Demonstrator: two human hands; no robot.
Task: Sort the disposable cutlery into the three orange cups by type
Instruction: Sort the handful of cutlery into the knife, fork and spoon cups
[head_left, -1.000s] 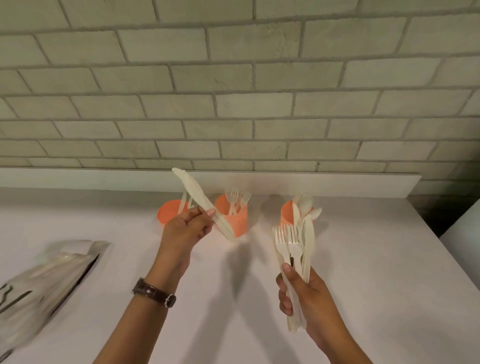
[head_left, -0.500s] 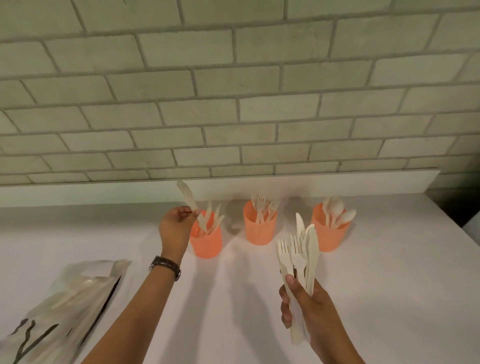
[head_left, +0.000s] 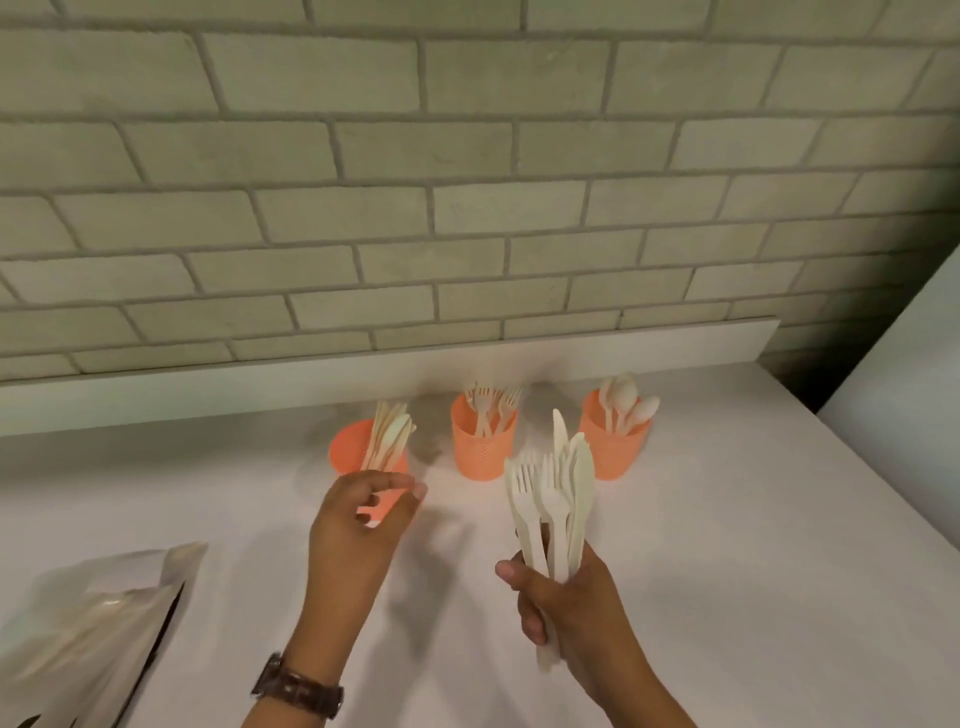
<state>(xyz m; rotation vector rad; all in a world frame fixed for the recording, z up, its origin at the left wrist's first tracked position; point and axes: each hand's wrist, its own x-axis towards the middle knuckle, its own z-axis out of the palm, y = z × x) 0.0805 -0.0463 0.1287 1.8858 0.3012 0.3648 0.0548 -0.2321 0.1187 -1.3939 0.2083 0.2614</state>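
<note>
**Left hand free, right hand full**

The left hand (head_left: 363, 525) hovers just in front of the left orange cup (head_left: 353, 449), fingers loosely curled and holding nothing. That cup has knives (head_left: 389, 436) standing in it. The middle cup (head_left: 483, 449) has forks (head_left: 491, 405) and the right cup (head_left: 615, 449) has spoons (head_left: 626, 405). The right hand (head_left: 576, 608) grips an upright bundle of forks and knives (head_left: 556, 499) above the white counter (head_left: 727, 519). A plastic bag (head_left: 93, 623) lies at lower left.
</note>
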